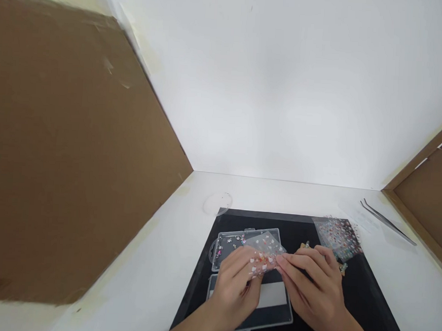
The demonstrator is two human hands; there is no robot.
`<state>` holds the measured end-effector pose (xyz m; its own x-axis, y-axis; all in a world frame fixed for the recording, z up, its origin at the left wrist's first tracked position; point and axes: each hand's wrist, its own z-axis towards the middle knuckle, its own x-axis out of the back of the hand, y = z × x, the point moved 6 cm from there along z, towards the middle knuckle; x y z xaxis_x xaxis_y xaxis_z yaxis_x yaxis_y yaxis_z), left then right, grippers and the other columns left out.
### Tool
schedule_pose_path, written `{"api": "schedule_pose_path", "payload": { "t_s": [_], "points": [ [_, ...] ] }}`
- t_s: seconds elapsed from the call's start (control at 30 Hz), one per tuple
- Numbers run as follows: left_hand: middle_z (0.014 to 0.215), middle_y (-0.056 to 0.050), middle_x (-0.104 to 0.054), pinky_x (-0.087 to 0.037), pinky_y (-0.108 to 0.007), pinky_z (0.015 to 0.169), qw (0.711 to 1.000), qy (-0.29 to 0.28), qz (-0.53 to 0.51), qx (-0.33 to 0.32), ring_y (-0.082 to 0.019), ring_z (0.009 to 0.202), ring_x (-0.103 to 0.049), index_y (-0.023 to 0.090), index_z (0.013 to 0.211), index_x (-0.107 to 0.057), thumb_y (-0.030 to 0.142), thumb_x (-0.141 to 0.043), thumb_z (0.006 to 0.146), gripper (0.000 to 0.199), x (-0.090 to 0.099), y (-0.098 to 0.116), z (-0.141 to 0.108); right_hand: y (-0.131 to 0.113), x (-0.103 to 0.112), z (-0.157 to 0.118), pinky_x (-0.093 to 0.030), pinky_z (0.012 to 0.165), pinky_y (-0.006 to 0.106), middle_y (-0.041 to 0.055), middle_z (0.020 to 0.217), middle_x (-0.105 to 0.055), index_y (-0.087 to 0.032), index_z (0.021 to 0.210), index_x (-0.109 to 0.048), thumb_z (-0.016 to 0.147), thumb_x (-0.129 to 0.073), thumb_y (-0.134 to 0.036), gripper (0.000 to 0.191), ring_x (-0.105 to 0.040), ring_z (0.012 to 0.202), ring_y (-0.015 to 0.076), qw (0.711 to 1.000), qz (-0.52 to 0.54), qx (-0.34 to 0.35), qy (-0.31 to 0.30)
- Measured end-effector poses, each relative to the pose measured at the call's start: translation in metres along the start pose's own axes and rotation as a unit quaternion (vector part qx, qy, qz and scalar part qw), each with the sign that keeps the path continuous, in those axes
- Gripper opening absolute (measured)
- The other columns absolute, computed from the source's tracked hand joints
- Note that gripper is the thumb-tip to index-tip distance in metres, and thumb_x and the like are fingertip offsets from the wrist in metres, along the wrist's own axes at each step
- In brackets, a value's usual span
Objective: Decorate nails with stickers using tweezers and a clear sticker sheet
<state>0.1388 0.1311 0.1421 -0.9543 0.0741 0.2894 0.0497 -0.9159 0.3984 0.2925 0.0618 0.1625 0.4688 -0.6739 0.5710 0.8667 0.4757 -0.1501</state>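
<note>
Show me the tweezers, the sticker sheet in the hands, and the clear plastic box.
Tweezers (388, 223): head view, on the middle of the shaft.
Sticker sheet (265, 245): head view, on the part above the fingers.
Clear plastic box (232, 234): head view, on the top rim.

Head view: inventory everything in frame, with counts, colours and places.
white tabletop: 1, white, beneath everything
black mat: 1, black, on the tabletop
plastic trays: 2, clear, on the mat
sticker sheets: 2, multicoloured, one held, one at mat's far corner
tweezers: 1, silver, tabletop right
plastic disc: 1, clear, beyond the mat
cardboard panels: 2, brown, left and right
left hand: 1, bare, on the held sheet
right hand: 1, bare, on the held sheet
</note>
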Motion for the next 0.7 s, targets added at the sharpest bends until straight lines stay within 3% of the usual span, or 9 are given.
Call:
{"api": "schedule_pose_path", "payload": {
  "t_s": [0.23,0.4,0.6,0.7],
  "points": [
    [0.087,-0.004,-0.08,-0.061,-0.024,0.07,1.0,0.002,0.003,-0.013,-0.016,0.075,-0.075,0.019,0.109,-0.074,-0.002,-0.055,0.102,0.029,0.001,0.002,0.002,0.003,-0.005,0.002,-0.053,0.078,0.037,-0.0009,0.092,-0.079,-0.03,0.133,-0.074,0.103,-0.064,-0.006,0.04,-0.073,0.077,0.0147,0.998,0.06,-0.024,-0.015],
    [0.09,-0.005,-0.08,-0.063,-0.027,0.073,0.999,0.0,-0.038,0.012,-0.018,0.079,-0.076,0.02,0.113,-0.075,-0.001,-0.058,0.103,0.029,-0.001,-0.002,-0.003,0.01,-0.008,-0.002,-0.057,0.076,0.036,0.0003,0.093,-0.078,-0.032,0.13,-0.077,0.104,-0.064,-0.009,0.038,-0.075,0.079,0.0165,0.987,0.132,-0.086,-0.009],
    [0.091,-0.005,-0.08,-0.06,-0.025,0.072,0.995,-0.023,-0.092,0.042,-0.016,0.077,-0.074,0.019,0.11,-0.073,0.001,-0.057,0.106,0.024,-0.003,-0.003,0.0,0.023,-0.013,-0.008,-0.063,0.071,0.029,0.0041,0.093,-0.077,-0.029,0.112,-0.083,0.11,-0.065,-0.026,0.018,-0.077,0.083,0.0183,0.955,0.225,-0.194,-0.003],
    [0.091,-0.004,-0.08,-0.06,-0.023,0.074,0.99,-0.024,-0.108,0.089,-0.015,0.08,-0.076,0.019,0.109,-0.075,0.004,-0.057,0.107,0.023,-0.003,-0.007,0.0,0.031,-0.015,-0.012,-0.064,0.07,0.027,0.0055,0.093,-0.077,-0.027,0.104,-0.083,0.111,-0.066,-0.038,0.021,-0.077,0.084,0.0187,0.931,0.272,-0.242,0.018]
  ]
}}
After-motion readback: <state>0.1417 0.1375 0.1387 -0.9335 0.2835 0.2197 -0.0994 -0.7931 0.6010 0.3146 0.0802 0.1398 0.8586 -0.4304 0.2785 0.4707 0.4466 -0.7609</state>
